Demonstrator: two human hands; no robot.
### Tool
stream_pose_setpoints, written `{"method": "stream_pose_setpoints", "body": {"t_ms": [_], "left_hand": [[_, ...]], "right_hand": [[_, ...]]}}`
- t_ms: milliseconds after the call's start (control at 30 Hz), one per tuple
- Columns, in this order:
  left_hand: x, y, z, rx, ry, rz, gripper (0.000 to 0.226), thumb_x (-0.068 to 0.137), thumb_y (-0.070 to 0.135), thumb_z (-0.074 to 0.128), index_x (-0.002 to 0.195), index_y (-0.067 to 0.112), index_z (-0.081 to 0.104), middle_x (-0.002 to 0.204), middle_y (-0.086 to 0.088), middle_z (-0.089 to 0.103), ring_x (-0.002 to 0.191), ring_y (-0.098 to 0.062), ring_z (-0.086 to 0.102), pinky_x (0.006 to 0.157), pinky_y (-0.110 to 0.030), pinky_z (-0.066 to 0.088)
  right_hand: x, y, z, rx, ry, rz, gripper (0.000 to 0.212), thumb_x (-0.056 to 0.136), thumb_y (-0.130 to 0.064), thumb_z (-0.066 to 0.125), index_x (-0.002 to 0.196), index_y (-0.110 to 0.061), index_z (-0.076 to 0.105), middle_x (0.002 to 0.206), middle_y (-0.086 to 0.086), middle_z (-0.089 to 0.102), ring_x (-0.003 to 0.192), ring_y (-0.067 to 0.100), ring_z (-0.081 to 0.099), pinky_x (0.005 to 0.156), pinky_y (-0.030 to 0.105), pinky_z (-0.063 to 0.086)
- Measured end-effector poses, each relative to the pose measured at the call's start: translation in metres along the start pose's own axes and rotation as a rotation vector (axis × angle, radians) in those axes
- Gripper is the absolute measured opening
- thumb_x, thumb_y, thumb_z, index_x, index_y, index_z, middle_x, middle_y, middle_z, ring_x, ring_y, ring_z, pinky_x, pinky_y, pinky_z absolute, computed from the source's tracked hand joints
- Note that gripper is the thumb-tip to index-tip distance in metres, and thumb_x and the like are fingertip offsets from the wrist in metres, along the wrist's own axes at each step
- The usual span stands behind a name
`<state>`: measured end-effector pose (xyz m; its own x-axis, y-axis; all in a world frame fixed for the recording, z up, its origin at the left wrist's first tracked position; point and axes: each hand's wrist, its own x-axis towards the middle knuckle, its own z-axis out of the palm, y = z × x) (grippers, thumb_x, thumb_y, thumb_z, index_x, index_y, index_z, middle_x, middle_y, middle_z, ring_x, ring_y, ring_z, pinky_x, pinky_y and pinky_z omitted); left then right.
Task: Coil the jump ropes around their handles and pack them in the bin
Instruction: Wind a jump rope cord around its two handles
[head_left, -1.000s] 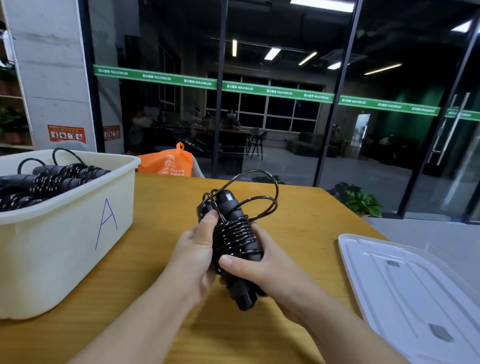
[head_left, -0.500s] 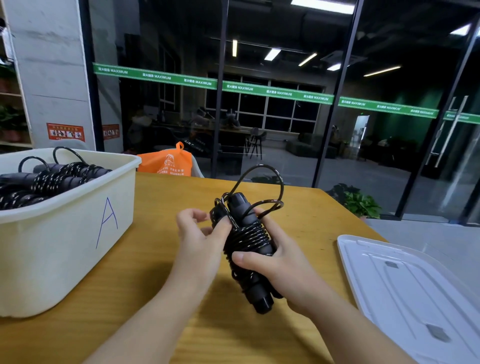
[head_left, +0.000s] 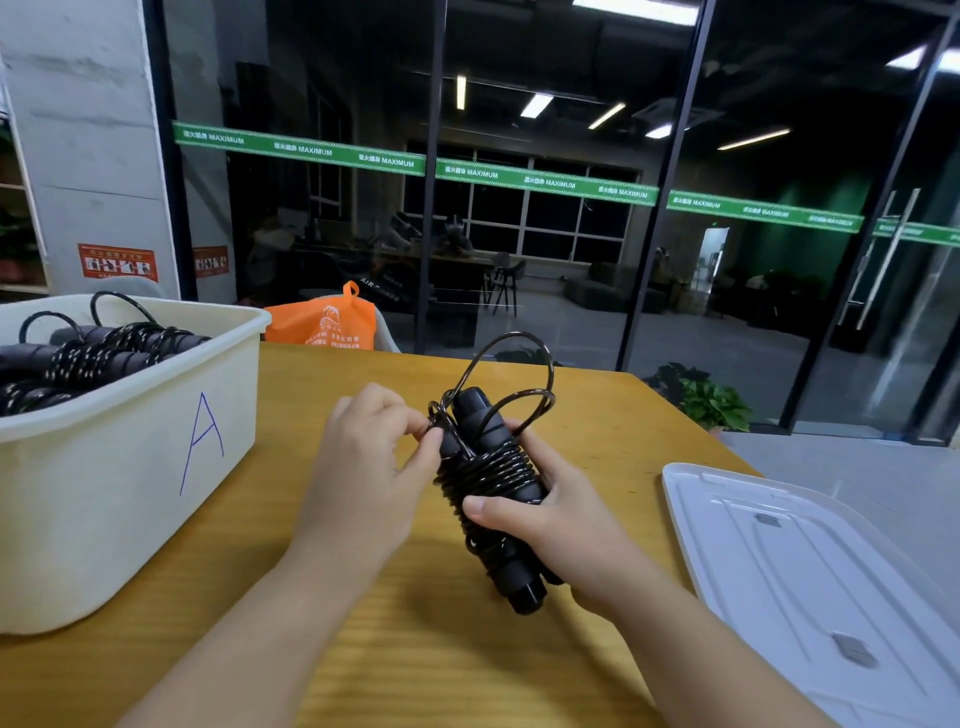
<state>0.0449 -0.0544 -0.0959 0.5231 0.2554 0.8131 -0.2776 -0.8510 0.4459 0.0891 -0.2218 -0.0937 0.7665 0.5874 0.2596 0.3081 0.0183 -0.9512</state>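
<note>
A black jump rope (head_left: 491, 480) is coiled tightly around its two black handles, held above the wooden table (head_left: 415, 649). My right hand (head_left: 550, 514) grips the coiled bundle from the right, thumb across the coils. My left hand (head_left: 363, 467) pinches the rope beside the handles' upper ends, where two loose loops stick up. At the left stands a cream bin (head_left: 130, 467) marked "A", holding several coiled black jump ropes (head_left: 83, 358).
A white bin lid (head_left: 810, 582) lies flat at the right, partly over the table's edge. An orange bag (head_left: 327, 322) sits behind the table's far edge. Glass walls stand beyond, with a green plant (head_left: 706, 400) on the floor.
The bundle has tilted and moved slightly right and up. My left hand let go of the handles and shifted to pinching the rope near the top; the loose loops stand higher.
</note>
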Motion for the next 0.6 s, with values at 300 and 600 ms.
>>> {"method": "stream_pose_setpoints", "body": {"t_ms": [300, 600], "left_hand": [[0.000, 0.030, 0.001, -1.256, -0.146, -0.666, 0.032, 0.088, 0.013, 0.049, 0.056, 0.014, 0.049, 0.069, 0.001, 0.055, 0.072, -0.010, 0.052, 0.072, -0.028, 0.039], [0.005, 0.028, -0.006, -1.303, -0.207, -0.892, 0.050, 0.091, 0.019, 0.044, 0.044, 0.021, 0.029, 0.044, 0.005, 0.020, 0.045, -0.010, 0.023, 0.043, -0.021, 0.017]], "right_hand": [[0.005, 0.002, -0.002, 0.062, 0.112, 0.058, 0.033, 0.080, -0.007, 0.075, 0.107, -0.023, 0.064, 0.086, 0.009, 0.073, 0.072, 0.026, 0.070, 0.066, 0.039, 0.057], [0.007, 0.007, 0.008, 0.010, 0.174, 0.082, 0.051, 0.074, -0.009, 0.081, 0.115, -0.022, 0.053, 0.088, 0.009, 0.074, 0.074, 0.030, 0.072, 0.067, 0.045, 0.060]]}}
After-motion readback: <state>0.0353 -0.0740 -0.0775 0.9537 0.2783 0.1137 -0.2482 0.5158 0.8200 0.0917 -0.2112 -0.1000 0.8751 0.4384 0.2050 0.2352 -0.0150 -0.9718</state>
